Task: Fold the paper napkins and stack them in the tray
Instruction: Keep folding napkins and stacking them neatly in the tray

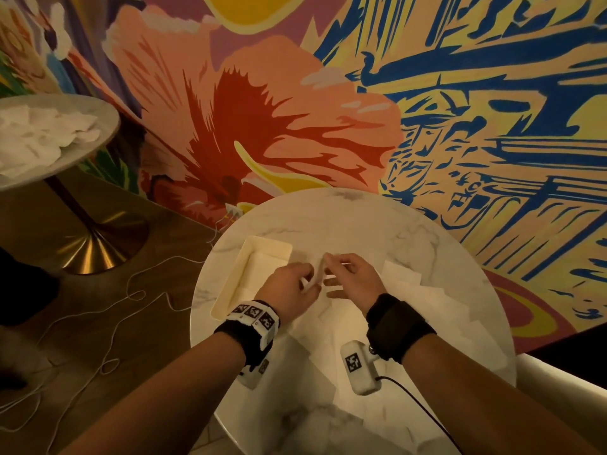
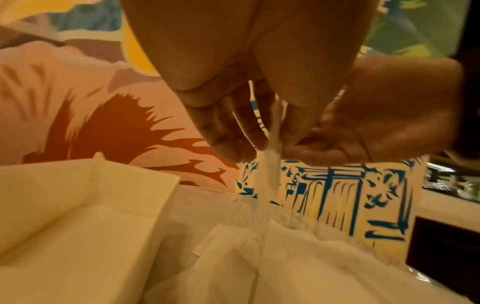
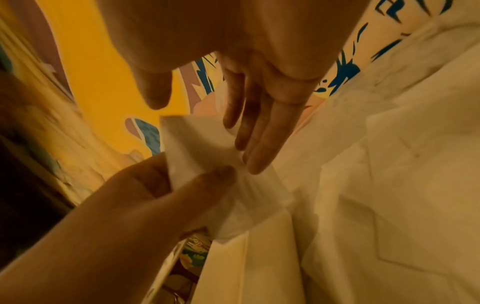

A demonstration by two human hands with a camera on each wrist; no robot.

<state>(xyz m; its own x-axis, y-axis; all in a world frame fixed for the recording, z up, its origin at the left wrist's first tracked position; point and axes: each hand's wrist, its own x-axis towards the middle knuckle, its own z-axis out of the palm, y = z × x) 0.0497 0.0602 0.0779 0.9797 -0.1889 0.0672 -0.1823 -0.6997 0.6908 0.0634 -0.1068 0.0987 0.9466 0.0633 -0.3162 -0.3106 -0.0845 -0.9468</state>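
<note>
On the round marble table (image 1: 345,218) a cream rectangular tray (image 1: 230,277) lies at the left, seen close in the left wrist view (image 2: 91,185). Between both hands a white paper napkin (image 1: 320,274) stands on edge above the table. My left hand (image 1: 310,280) pinches its lower part between thumb and fingers (image 2: 265,139), also visible from the right wrist (image 3: 182,185). My right hand (image 1: 331,267) touches the napkin (image 3: 192,156) with straight fingers (image 3: 259,144), thumb held apart. Several loose unfolded napkins (image 1: 427,307) cover the table's right and near side.
A second round table (image 1: 98,103) at the far left carries a heap of white napkins (image 1: 42,136) on a brass pedestal foot (image 1: 98,251). Thin white cord (image 1: 131,297) trails over the wooden floor. The painted wall stands just behind the table. A white seat edge (image 1: 565,389) shows at lower right.
</note>
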